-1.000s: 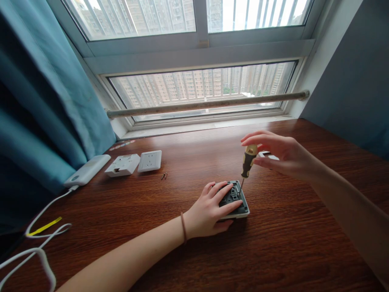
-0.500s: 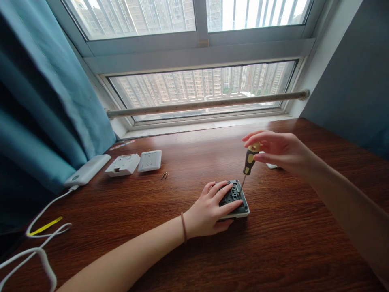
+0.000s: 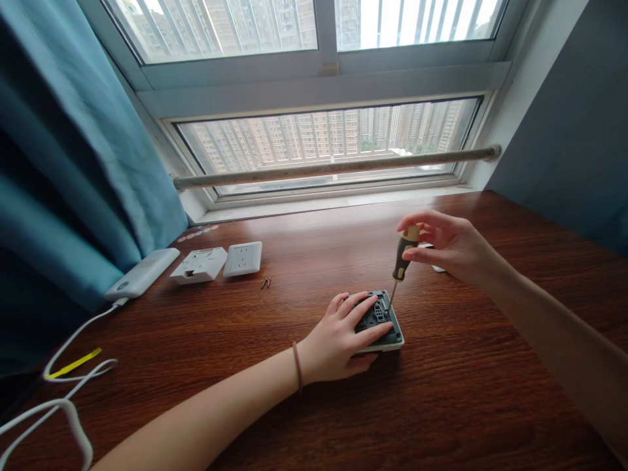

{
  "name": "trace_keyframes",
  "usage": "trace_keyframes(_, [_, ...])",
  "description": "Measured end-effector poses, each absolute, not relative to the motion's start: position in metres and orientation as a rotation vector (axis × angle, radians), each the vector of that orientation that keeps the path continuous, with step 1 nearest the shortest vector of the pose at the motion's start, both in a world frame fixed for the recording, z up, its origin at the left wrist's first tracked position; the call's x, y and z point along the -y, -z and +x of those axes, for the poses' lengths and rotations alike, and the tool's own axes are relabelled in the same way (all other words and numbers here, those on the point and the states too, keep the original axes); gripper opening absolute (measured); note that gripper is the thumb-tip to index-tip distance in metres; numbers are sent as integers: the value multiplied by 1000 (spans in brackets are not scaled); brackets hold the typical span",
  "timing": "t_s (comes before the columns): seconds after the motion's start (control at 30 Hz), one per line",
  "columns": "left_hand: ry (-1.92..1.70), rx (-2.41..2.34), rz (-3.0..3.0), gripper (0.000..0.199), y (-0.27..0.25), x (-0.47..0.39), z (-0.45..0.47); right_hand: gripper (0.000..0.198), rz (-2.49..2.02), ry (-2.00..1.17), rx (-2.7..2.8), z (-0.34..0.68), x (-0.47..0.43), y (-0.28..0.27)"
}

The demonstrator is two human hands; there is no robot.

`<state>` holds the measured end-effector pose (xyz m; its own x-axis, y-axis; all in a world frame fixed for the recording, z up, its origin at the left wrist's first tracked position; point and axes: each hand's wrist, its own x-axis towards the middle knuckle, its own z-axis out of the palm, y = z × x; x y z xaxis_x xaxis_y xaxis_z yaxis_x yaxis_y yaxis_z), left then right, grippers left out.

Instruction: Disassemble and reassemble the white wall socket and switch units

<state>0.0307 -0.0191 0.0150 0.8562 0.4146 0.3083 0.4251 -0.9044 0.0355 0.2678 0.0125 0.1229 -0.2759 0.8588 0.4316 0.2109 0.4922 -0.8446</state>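
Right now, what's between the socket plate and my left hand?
In the head view, two small screws lie there, nearer the socket plate than your left hand.

- Worn on the head, looking forward and down across the wooden table (image 3: pixel 466 392).
- Set above and behind the left hand (image 3: pixel 338 340) and right hand (image 3: pixel 449 248), near enough to show both along with much of the left forearm (image 3: pixel 216 418) and right forearm (image 3: pixel 554 320).
- Facing a window (image 3: pixel 318 85) at the top, taking in a curtain (image 3: pixel 93 131) at the left edge and a wall (image 3: pixel 569 144) at the right.
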Motion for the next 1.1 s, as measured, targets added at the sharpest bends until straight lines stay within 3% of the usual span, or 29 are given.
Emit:
trace_keyframes(0.3, [517,673,-2980,48,-15,19,31,29,-799,-1108,1765,271,-6,-132])
trace_keyframes(0.57, [512,678,-2980,49,-15,19,31,27,-1078,-616,1768,267,-10,-125])
trace_keyframes(0.7, [507,675,-2982,48,-16,20,31,43,-921,-953,1748,274,-7,-133])
trace_keyframes(0.8, [508,677,-2977,49,-16,20,31,35,-847,-1054,1807,274,-3,-137])
trace_keyframes(1.0, [511,680,-2976,49,-15,20,30,28,-1015,-674,1819,266,-7,-128])
trace_keyframes(1.1, [507,676,-2983,49,-16,20,30,27,-1059,-654,1768,269,-9,-126])
